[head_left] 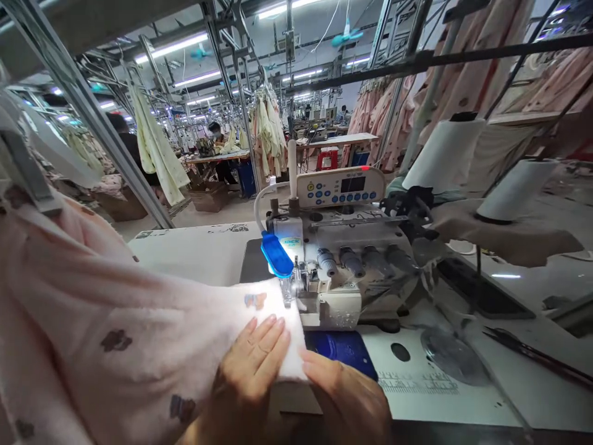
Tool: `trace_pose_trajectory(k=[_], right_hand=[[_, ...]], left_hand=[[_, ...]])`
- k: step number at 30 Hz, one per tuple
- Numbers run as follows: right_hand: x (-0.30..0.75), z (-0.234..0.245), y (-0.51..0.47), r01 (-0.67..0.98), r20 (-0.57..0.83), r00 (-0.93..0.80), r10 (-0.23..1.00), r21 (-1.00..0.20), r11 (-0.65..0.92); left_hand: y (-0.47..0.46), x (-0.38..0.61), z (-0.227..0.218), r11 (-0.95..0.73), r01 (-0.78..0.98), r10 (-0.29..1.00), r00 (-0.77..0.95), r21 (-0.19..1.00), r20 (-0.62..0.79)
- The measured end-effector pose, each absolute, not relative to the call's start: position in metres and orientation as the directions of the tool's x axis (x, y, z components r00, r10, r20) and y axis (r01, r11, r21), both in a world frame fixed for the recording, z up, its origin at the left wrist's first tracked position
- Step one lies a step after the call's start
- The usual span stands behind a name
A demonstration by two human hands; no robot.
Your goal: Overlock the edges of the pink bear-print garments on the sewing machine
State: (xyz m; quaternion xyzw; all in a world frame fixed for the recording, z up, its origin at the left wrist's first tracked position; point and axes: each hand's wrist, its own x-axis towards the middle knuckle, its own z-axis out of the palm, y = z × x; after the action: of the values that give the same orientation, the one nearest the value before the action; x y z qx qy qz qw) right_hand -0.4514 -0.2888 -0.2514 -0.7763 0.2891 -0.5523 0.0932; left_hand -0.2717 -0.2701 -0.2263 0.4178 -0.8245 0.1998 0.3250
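Note:
A pale pink fleece garment [115,321] with small dark prints drapes from the left onto the white sewing table [194,253]. Its lit edge lies under the presser foot of a grey overlock machine [343,266]. My left hand [250,377] lies flat on the fabric just in front of the foot, fingers stretched out together. My right hand [347,402] rests at the fabric's right corner, the thumb on the cloth and the other fingers curled out of sight beneath it.
A blue guard [277,254] sits over the needle area. Two white thread cones [445,154] stand at the right. A control panel [343,186] tops the machine. Dark scissors [532,352] lie at right. Hanging garments and other workers fill the background.

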Motion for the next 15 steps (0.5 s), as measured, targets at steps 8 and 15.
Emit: trace_pose_trajectory(k=[8,15], right_hand=[[-0.437,-0.236,-0.323,-0.331,0.882,0.232,-0.409,-0.324,-0.886],[-0.445,-0.242,-0.361,-0.455,0.867,0.454,-0.206,0.027,-0.890]], left_hand=[[-0.283,-0.258,-0.202,0.486,-0.864,-0.688,-0.473,-0.133,0.551],[-0.317,-0.254,-0.208,0.467,-0.876,-0.690,-0.448,-0.123,0.569]])
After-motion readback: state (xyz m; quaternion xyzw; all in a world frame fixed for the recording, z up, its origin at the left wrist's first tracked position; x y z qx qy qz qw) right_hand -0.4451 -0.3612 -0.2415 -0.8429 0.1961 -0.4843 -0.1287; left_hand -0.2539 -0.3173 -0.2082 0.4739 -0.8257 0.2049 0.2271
